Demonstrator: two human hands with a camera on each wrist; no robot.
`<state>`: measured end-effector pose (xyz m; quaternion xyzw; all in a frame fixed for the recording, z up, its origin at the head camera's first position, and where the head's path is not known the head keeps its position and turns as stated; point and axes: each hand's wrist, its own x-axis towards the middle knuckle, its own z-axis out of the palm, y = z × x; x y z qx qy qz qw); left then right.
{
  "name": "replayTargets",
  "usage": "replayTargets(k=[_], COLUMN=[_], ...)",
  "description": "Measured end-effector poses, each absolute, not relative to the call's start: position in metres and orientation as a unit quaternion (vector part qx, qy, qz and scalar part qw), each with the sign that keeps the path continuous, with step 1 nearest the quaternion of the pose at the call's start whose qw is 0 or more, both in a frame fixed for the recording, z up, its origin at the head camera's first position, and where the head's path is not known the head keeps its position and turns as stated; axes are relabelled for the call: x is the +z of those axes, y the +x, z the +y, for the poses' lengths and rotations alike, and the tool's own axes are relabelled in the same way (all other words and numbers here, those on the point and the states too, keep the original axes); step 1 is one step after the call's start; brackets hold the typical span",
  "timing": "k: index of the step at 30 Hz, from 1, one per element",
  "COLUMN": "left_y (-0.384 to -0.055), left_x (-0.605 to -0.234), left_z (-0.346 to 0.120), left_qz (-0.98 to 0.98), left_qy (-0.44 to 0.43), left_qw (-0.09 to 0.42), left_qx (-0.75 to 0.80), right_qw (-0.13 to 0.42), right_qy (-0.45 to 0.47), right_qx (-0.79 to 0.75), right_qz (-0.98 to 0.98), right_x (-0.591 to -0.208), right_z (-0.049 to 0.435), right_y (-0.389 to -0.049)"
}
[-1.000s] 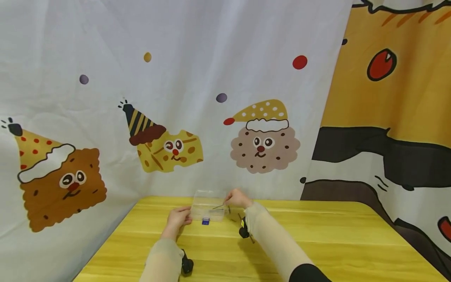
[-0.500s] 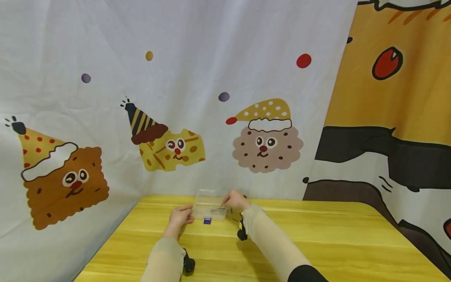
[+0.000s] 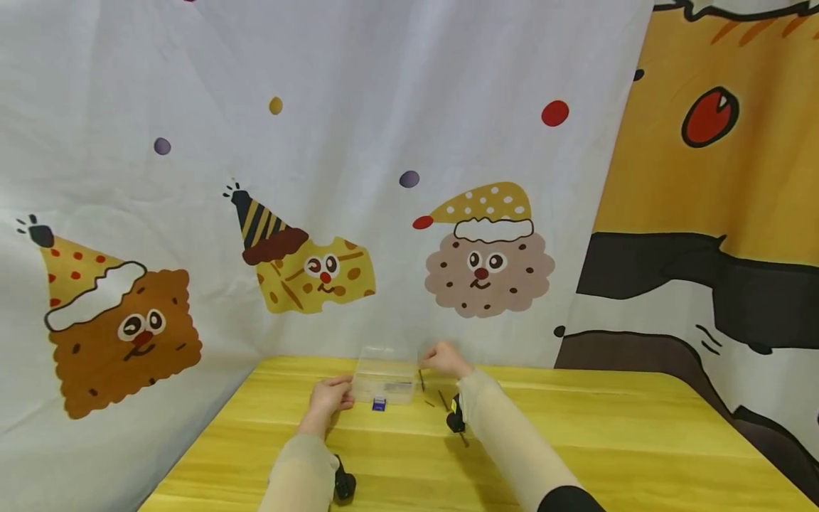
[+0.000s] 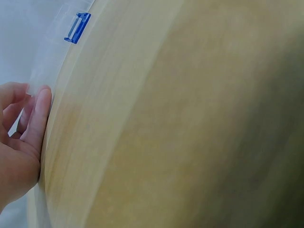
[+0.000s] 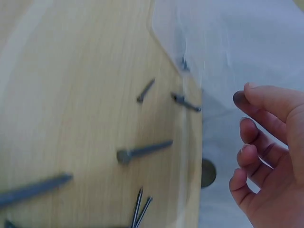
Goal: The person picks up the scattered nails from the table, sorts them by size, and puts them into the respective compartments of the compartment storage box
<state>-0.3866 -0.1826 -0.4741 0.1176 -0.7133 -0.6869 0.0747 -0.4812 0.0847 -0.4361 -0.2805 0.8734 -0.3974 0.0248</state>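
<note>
A clear plastic box with a blue latch stands at the far side of the table, its lid raised. Inside lies a dark, thin nail. My left hand holds the box's near left corner; in the left wrist view the thumb lies along its wall. My right hand hovers just right of the box. In the right wrist view its thumb and index finger come together, the other fingers loosely curled, and no item shows between them. Below it lies a nail near the box.
Several loose nails of different sizes lie right of the box, among them a thick one, a short one and a larger one. The wooden table ends at a printed curtain behind the box.
My right hand held a nail over the box, lowered it inside, and has moved right with that nail no longer in its fingers. The left hand stays on the box.
</note>
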Motion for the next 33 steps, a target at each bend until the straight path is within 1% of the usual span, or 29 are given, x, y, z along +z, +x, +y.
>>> replayTargets(k=[6, 9, 12, 13, 16, 19, 21, 25, 33], left_y=[-0.388, -0.387, -0.385, -0.385, -0.387, -0.389, -0.39, -0.391, -0.391], left_x=[-0.479, -0.479, -0.477, -0.477, -0.476, -0.477, -0.477, -0.478, -0.478], left_z=[-0.184, -0.184, -0.181, -0.18, -0.179, -0.18, -0.18, -0.18, -0.179], left_qz=[-0.712, -0.716, -0.718, -0.718, -0.72, -0.724, -0.725, -0.724, -0.721], left_qy=[0.121, 0.119, 0.118, 0.119, 0.123, 0.121, 0.121, 0.118, 0.125], left_qw=[0.08, 0.083, 0.082, 0.082, 0.081, 0.083, 0.083, 0.085, 0.081], left_qx=[-0.687, -0.683, -0.681, -0.681, -0.679, -0.674, -0.673, -0.674, -0.677], right_qw=[0.005, 0.005, 0.008, 0.003, 0.016, 0.027, 0.034, 0.022, 0.022], right_qy=[-0.269, -0.263, -0.282, -0.301, -0.321, -0.317, -0.302, -0.306, -0.31], right_qx=[-0.397, -0.392, -0.393, -0.389, -0.389, -0.378, -0.365, -0.321, -0.287], right_qz=[0.877, 0.881, 0.875, 0.871, 0.864, 0.869, 0.88, 0.896, 0.906], right_x=[-0.445, -0.448, -0.45, -0.457, -0.464, -0.47, -0.467, -0.472, -0.47], right_z=[0.095, 0.096, 0.099, 0.1, 0.101, 0.099, 0.096, 0.094, 0.089], right_y=[-0.488, -0.488, -0.489, -0.496, -0.502, -0.508, -0.504, -0.508, -0.505])
